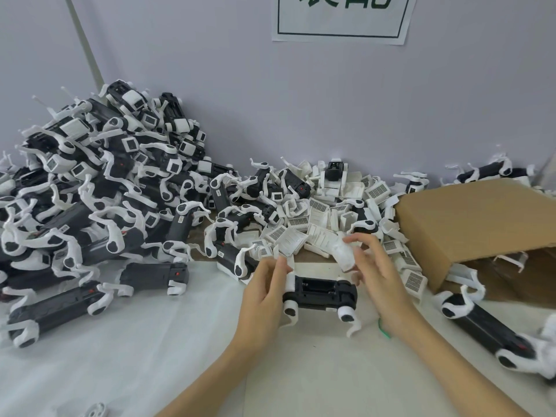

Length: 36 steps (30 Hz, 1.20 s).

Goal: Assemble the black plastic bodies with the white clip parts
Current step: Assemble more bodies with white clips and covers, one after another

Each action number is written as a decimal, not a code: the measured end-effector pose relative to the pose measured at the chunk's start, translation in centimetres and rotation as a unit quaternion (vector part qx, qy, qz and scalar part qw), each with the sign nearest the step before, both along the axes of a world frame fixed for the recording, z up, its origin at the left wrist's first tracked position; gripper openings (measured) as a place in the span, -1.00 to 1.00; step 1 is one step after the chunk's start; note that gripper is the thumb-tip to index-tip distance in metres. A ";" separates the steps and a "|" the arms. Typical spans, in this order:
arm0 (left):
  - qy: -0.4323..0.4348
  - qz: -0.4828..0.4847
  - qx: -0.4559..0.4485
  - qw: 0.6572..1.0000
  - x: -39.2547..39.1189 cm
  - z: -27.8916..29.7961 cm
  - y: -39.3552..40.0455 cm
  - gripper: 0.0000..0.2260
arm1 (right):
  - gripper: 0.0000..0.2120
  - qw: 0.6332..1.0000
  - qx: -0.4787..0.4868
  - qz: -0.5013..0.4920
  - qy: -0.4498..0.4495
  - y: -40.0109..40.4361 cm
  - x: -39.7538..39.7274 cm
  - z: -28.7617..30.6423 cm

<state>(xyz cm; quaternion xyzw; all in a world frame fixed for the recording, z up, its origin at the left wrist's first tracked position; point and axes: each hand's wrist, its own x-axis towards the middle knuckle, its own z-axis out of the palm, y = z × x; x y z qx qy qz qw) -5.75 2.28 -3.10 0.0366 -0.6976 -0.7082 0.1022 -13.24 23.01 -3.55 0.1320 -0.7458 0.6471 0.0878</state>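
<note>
One black plastic body [320, 291] lies on the worktop [150, 356] between my two hands, four white legs attached. My left hand [264, 293] holds its left end, grip closed around it. My right hand [376, 272] pinches one white clip part [344, 254] just above the body; motion blurs the fingers. Loose clip parts [319, 212] behind, too many to count. Assembled pile [90, 182] at left, likewise uncountable. One cardboard box [475, 224] at right, cut off by the frame edge.

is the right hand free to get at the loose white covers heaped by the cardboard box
Probably not yet: the right hand already holds a white clip part above the black body. The heap of white covers lies just beyond its fingers, uncovered, beside the cardboard box.
</note>
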 end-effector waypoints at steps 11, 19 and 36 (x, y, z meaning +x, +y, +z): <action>-0.004 -0.062 0.037 0.997 0.5 0.0 0.0 -0.58 | -0.81 0.935 -0.292 0.104 -0.174 1.1 1.4 1.2; 0.022 -0.072 -0.033 0.997 0.1 -0.6 -0.1 -0.79 | -0.51 0.986 -0.155 0.033 -0.048 -0.3 2.8 1.8; 0.050 -0.051 -0.040 0.997 -0.2 -0.9 0.0 -0.72 | -0.44 0.895 0.387 0.017 0.223 -3.0 5.5 1.1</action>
